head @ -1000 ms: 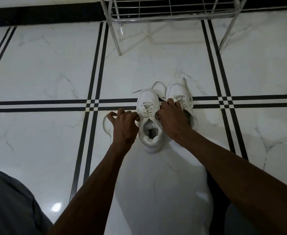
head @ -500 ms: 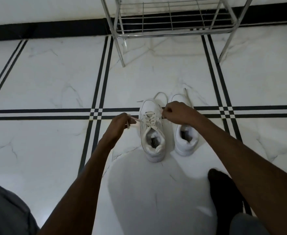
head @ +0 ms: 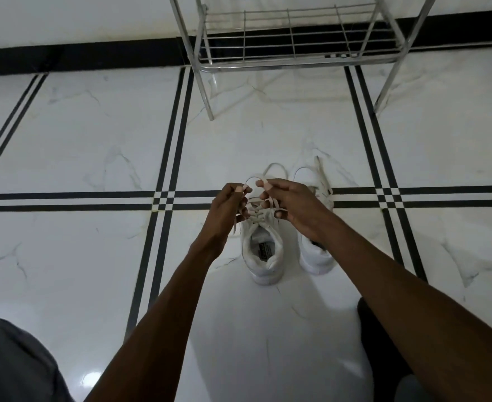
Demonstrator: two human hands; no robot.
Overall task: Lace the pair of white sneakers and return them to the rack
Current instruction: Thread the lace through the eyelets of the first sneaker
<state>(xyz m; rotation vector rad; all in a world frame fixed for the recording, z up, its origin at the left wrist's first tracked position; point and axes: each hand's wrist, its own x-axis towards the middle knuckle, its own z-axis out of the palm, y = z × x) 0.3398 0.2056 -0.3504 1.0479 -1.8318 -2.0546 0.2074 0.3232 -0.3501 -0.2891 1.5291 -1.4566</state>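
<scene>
Two white sneakers stand side by side on the floor, toes pointing away from me. Above the left sneaker (head: 263,253), my left hand (head: 228,208) and my right hand (head: 292,206) meet, each pinching an end of its white lace (head: 256,179). The lace arcs in a loop between the fingertips, and a loose end hangs below my left hand. My right forearm covers part of the right sneaker (head: 317,256), whose lace (head: 323,175) lies loose over its toe. The metal shoe rack (head: 291,59) stands beyond the shoes, its lowest shelf bare.
White marble floor tiles with black double stripes (head: 169,158) spread all around. A black skirting runs along the wall behind the rack. My grey-clad knee (head: 12,364) sits at the lower left and a dark foot or sock (head: 378,338) at the lower right.
Both hands have come together over the left sneaker's tongue, from pulling the lace ends apart sideways. The lace now forms a loop between them. The view has tilted up towards the rack.
</scene>
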